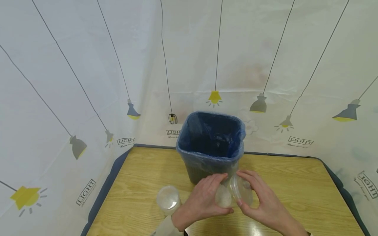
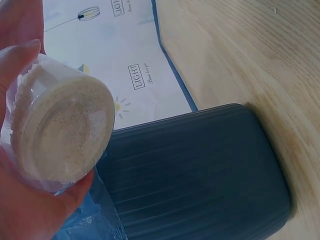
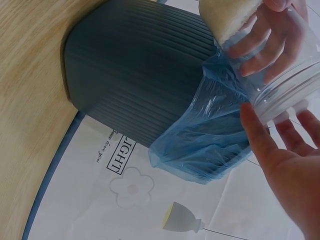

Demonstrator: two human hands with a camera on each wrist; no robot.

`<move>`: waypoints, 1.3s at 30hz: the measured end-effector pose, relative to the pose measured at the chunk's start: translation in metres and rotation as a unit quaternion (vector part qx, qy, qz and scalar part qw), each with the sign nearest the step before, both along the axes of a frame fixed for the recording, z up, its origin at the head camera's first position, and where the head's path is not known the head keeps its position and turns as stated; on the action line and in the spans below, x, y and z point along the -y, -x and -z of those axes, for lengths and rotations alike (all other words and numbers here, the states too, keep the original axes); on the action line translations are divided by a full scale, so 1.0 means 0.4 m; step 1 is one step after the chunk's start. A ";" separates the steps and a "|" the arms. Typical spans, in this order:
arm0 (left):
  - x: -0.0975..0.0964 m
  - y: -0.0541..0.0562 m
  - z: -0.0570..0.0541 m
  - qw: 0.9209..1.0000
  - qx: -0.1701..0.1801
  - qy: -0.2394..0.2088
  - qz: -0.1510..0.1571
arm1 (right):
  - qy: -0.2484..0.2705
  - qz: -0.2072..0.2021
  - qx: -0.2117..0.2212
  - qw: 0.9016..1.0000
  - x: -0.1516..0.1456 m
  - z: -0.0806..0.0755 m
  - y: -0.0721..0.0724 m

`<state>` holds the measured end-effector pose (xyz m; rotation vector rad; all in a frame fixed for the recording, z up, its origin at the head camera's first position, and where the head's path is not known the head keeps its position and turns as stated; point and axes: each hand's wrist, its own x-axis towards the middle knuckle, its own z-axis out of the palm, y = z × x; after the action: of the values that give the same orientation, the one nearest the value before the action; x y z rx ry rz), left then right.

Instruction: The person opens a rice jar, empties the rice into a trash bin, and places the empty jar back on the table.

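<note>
Over the table, right in front of the bin, both hands hold one clear plastic jar. My left hand grips its body, with fingers and thumb on opposite sides. Pale, grainy contents show through the jar's base in the left wrist view. My right hand holds the ringed clear top end, fingertips and thumb spread round its edge. The jar lies tilted onto its side between the hands. A second clear jar stands upright on the table, left of my left wrist.
A dark ribbed bin stands just beyond the hands, lined with a blue plastic bag folded over its rim. It sits on a wood-grain table. Pale sheets printed with lamps hang behind and along the sides.
</note>
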<state>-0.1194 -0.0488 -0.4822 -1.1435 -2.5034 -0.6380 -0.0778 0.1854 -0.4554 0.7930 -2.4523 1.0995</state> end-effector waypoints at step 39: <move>-0.012 -0.006 0.039 0.993 -0.108 -0.010 -0.049 | -0.001 0.129 0.156 0.979 0.030 -0.010 -0.002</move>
<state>-0.1170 -0.0439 -0.4978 -1.0165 -2.3478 -0.4851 -0.0771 0.1732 -0.4514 0.3053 -2.7136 1.1941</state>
